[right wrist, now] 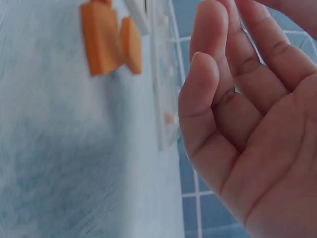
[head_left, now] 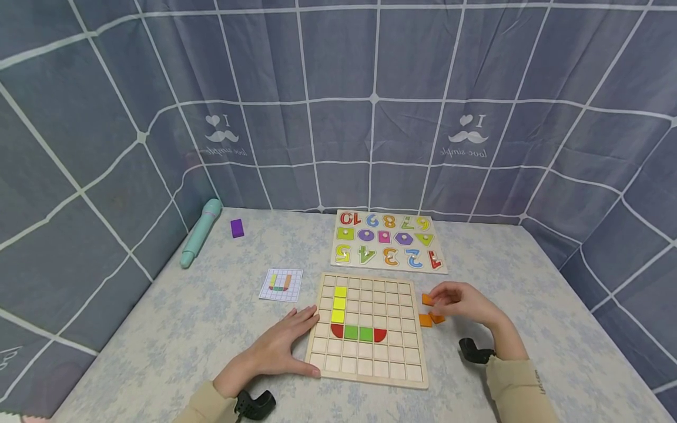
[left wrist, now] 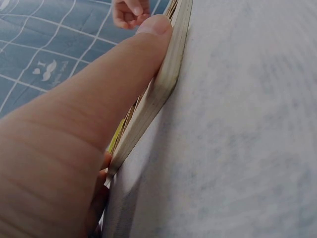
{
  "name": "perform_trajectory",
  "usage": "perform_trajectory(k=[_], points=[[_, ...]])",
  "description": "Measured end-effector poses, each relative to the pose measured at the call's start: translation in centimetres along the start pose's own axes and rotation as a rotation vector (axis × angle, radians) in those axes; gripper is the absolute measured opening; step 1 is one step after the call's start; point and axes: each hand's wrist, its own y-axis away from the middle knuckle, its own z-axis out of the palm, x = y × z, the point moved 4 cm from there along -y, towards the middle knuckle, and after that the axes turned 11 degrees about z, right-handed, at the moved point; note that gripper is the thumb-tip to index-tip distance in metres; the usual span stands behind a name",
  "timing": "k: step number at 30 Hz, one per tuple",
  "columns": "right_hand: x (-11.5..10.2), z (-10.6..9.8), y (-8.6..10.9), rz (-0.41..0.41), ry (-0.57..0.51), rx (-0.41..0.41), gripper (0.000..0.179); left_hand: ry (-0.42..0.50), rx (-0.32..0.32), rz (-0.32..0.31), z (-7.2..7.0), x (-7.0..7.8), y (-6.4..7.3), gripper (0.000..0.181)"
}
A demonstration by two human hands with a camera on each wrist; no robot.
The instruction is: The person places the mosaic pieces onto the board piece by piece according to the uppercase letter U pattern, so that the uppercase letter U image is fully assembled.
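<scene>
My left hand (head_left: 282, 346) rests along the left edge of a wooden grid board (head_left: 372, 380), its thumb at the near corner. In the left wrist view the thumb (left wrist: 153, 29) presses the board's rim. Yellow squares (head_left: 339, 304), green squares (head_left: 358, 333) and red rounded pieces (head_left: 380, 335) sit in the grid. My right hand (head_left: 465, 301), fingers loosely bent, is beside several orange blocks (head_left: 425, 320) right of the board. In the right wrist view, orange blocks (right wrist: 101, 39) lie apart from the visible fingers; the thumb and index tips are out of frame.
A pattern card (head_left: 281, 285) lies left of the board. Behind it is a number-and-shape puzzle (head_left: 388, 242). A purple block (head_left: 237, 228) and a teal cylinder (head_left: 201, 233) are at the back left. A tiled-print curtain (head_left: 338, 135) encloses the table.
</scene>
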Motion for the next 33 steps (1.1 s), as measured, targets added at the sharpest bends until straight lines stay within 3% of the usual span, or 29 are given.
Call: perform_trajectory(k=[10, 20, 33], points=[[1.9, -0.3, -0.1, -0.016, -0.059, -0.054, 0.032, 0.011, -0.003, -0.006, 0.0, 0.0, 0.0, 0.108], [2.9, -0.1, -0.3, 0.021, 0.025, -0.049, 0.030, 0.008, -0.001, 0.000, 0.0, 0.1, 0.0, 0.108], [3.2, -0.2, -0.2, 0.063, 0.029, -0.040, 0.031, 0.006, -0.001, -0.007, 0.0, 0.0, 0.0, 0.108]])
